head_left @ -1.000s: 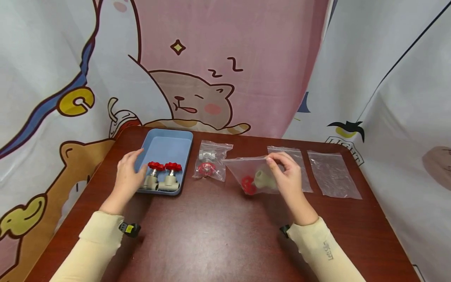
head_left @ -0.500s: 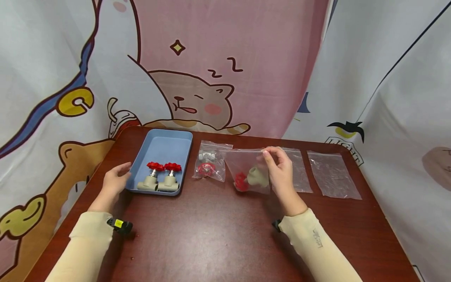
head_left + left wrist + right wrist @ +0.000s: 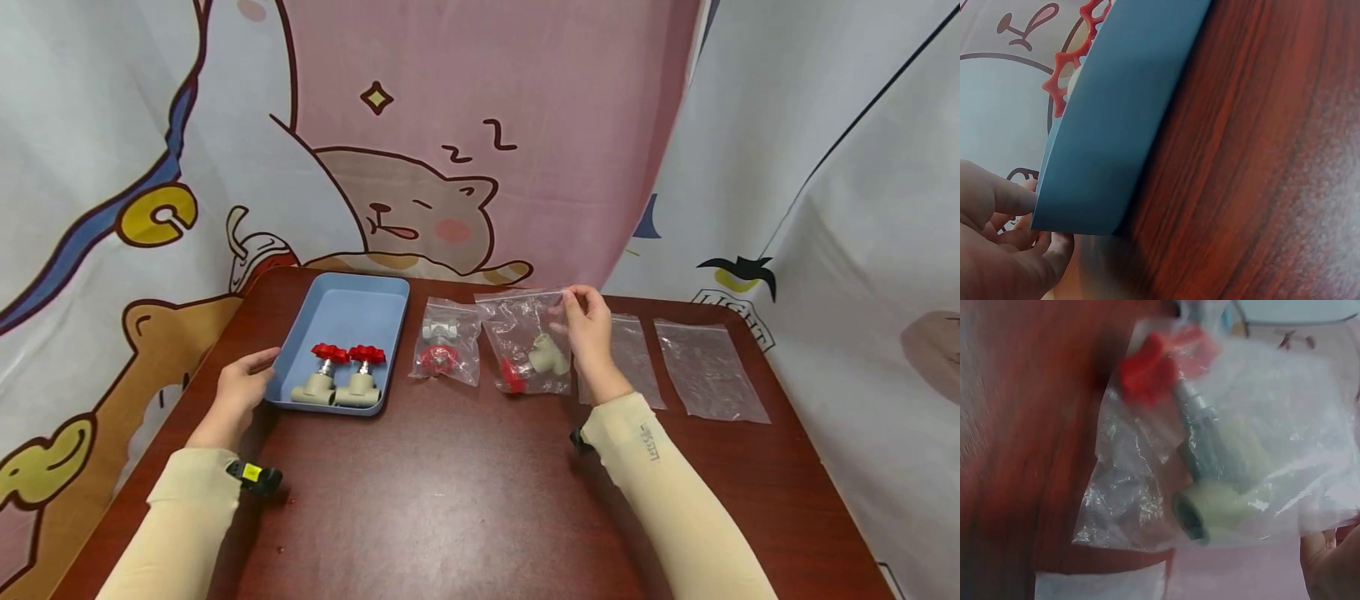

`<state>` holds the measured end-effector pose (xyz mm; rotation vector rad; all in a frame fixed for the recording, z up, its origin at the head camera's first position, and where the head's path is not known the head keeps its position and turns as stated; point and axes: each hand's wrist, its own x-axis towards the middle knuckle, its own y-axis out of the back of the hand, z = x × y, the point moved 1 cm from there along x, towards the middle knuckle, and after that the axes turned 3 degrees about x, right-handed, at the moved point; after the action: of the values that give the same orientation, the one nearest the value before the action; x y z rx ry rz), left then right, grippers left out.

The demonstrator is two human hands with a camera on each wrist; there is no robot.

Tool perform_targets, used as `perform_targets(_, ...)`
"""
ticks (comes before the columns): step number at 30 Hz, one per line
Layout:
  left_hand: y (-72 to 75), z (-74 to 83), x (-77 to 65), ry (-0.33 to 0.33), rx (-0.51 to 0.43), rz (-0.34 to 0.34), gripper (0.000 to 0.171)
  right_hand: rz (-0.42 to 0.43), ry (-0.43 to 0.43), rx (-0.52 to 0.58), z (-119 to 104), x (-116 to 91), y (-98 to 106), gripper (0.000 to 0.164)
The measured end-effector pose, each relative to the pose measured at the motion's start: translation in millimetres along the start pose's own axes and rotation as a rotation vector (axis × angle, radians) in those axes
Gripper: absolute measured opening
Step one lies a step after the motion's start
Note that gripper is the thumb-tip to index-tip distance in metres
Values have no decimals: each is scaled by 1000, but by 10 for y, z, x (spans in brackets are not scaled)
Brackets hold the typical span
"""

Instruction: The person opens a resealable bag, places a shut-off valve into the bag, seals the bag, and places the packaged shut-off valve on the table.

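Observation:
My right hand (image 3: 588, 329) pinches the top right corner of a clear zip bag (image 3: 495, 312). Inside that bag is a valve (image 3: 550, 357) with a beige tee-shaped body and a red handwheel, blurred in the right wrist view. At the left, my left hand (image 3: 238, 387) holds the near left corner of a blue tray (image 3: 352, 312), its fingers at the rim in the left wrist view. Two more beige valves with red handwheels, a left one (image 3: 318, 387) and a right one (image 3: 360, 387), stand side by side at the tray's near end.
Between the tray and the held bag lies another zip bag (image 3: 457, 312) containing a metal valve with a red handwheel. To the right, two flat zip bags lie on the brown table (image 3: 450, 500), one (image 3: 633, 358) partly behind my right hand, one (image 3: 708, 371) farther right. A printed curtain (image 3: 480, 100) hangs behind.
My right hand has carried the bagged valve leftward and away from me, toward the back of the table. My left hand has drawn back from above the valves to the tray's near left corner.

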<state>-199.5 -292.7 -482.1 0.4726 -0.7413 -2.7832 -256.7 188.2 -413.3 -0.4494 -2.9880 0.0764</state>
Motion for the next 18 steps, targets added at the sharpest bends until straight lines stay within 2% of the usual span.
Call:
perform_targets(5,-19,0,11,-14,-11,-3,44,51,-54,-106,150,206,11,20)
perform_targets(9,-27,3,10,-10,-20,-1,45,65,-78,-143,291,317,5,20)
perform_targets(18,-8,-2,-1,2,-22,-4,45,60,-39,-293,468,441,-45,23)
